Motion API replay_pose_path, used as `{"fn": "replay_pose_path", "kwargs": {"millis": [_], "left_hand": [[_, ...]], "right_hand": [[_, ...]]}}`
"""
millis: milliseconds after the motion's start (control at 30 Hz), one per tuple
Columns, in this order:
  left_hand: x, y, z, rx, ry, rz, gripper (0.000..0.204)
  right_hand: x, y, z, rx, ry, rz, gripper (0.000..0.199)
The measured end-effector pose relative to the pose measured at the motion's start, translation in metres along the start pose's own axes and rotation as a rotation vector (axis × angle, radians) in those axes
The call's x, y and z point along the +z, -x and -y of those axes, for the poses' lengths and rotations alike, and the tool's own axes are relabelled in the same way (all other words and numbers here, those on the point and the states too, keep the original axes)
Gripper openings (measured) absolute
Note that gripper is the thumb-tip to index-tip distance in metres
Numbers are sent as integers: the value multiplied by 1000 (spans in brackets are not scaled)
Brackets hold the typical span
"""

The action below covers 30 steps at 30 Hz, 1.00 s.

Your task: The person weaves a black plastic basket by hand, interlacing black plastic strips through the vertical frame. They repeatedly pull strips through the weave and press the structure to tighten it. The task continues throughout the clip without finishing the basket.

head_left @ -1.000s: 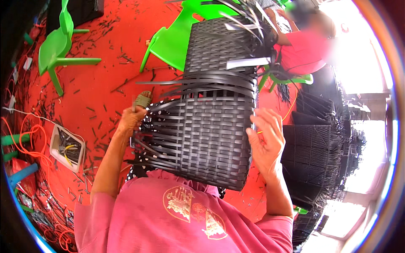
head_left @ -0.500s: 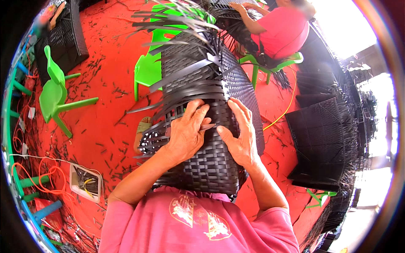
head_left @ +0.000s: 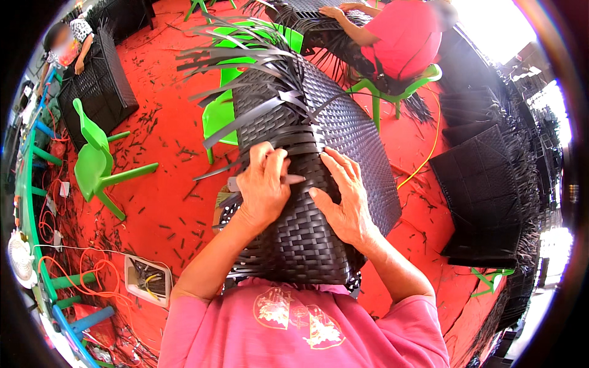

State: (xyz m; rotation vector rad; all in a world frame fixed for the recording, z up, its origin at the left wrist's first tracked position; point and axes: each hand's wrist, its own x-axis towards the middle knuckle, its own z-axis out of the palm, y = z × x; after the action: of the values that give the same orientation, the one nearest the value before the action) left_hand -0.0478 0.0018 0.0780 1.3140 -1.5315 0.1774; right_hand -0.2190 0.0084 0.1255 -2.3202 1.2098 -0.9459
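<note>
- Black woven piece (head_left: 362,147) sits right in front of the torso, apparently across the lap, a ridge facing up and running away from the body.
- Left hand (head_left: 264,187): fingers curled, seemingly gripping a slim pointed tool (head_left: 295,179) (only its pale tip shows, a bit blurred), held over the ridge.
- Right hand (head_left: 346,199): fingers spread and thumb apart, laid on the weave just beside the ridge; nothing seen in its grasp.
- Finished, by the look of it: the right face and the near end, both closely woven in tidy rows.
- Unfinished, I judge: the far stretch of the ridge, where long loose strands (head_left: 245,55) fan out to the left. Some flat strips cross just beyond the fingers. Overall, well along but not complete; the covered left side cannot be assessed.
- Around: red floor (head_left: 175,122) strewn with offcuts, pale bin (head_left: 147,299) of scraps at lower left, green chair (head_left: 92,168), dark panels (head_left: 481,196) stacked at right.
- Co-worker in a pink-red top (head_left: 405,40) sits ahead, hands at another dark woven piece (head_left: 307,7).
</note>
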Motion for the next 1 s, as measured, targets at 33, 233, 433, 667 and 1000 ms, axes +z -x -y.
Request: {"fn": "replay_pose_path", "kwargs": {"millis": [33,233,433,667,1000], "left_hand": [[1,-3,6,26,-42,30,29],[-27,-24,9,234,-124,122,32],[-55,-28,18,125,-205,278,30],[-72,-26,27,87,-85,259,22],[-132,-23,34,-705,780,564,15]], "right_hand": [[-1,-1,0,-8,2,-2,54],[-19,-23,3,-155,13,-42,32],[8,-59,25,-264,-191,34,10],[24,-79,29,-338,19,238,6],[-21,-100,32,-394,10,64,9]]}}
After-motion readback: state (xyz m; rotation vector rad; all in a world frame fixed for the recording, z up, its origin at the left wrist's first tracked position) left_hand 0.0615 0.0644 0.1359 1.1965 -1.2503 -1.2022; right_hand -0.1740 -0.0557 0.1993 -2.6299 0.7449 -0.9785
